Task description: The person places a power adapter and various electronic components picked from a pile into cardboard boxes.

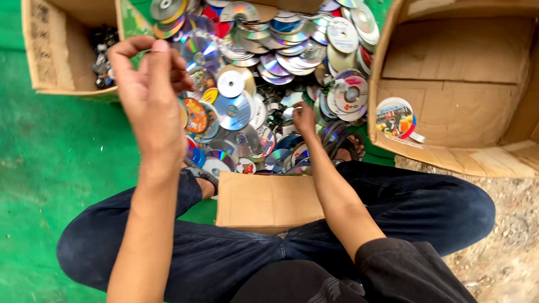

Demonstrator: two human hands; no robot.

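Green mat (pixel 50 163) under heaped discs (pixel 269 67), cardboard boxes (pixel 466 90) alongside.

Support surface: green floor mat (pixel 50 168), giving way to bare gravel ground (pixel 505 247) at 4 o'clock. Directly on the mat: heap of loose discs (pixel 269 67) at 12 o'clock; small cardboard box (pixel 62 50) at 10 o'clock; large cardboard box (pixel 460 95) at 2 o'clock; folded cardboard piece (pixel 264 202) at centre.

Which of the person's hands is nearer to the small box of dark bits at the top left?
Left. The left hand is raised just beside the small box; the right hand is down in the disc pile, farther away.
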